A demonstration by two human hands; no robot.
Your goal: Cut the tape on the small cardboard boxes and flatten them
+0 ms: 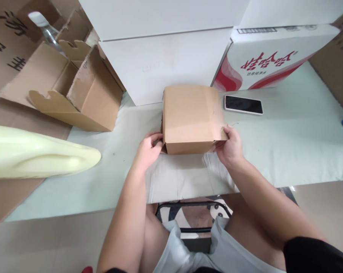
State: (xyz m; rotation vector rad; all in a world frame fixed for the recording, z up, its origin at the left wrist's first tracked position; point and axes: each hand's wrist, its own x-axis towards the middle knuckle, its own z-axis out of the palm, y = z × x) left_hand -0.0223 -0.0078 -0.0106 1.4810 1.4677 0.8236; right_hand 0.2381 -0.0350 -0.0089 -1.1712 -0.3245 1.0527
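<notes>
A brown cardboard box [191, 115] sits on the pale green cloth in front of the white boxes. My left hand [150, 149] is at its near left corner, with bent fingers against the edge and fingertips partly hidden. On the other side, my right hand [230, 146] pinches a flap at the near right corner, thumb on top and fingers underneath. A black-screened phone [243, 105] with a pale case lies just right of the box.
Behind stand white boxes [165, 64] and a red-and-white carton [268, 60]. At left are an open cardboard box [96, 91], a plastic bottle [49, 32] and a pale yellow-green smooth object [46, 155]. The cloth-covered table [287, 144] ends near my knees.
</notes>
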